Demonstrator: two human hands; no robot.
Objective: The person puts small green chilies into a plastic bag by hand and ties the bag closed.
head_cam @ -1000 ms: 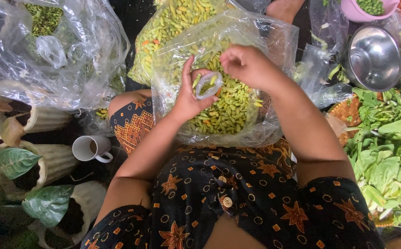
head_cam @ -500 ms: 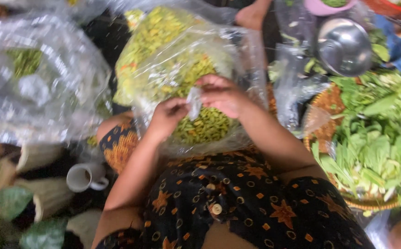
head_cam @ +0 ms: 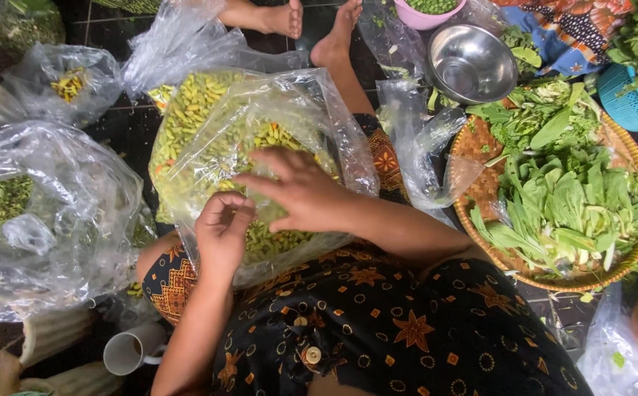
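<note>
Since a moment ago the right hand has flattened, fingers spread, onto the clear plastic bag of yellow-green buds in the lap; the left hand curls its fingers, pinching the bag's edge beside a woven basket of leafy greens; the bag looks steadied.

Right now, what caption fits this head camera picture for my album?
Both hands, left and right, rest on a clear bag of yellow-green buds, beside a basket of greens.
</note>
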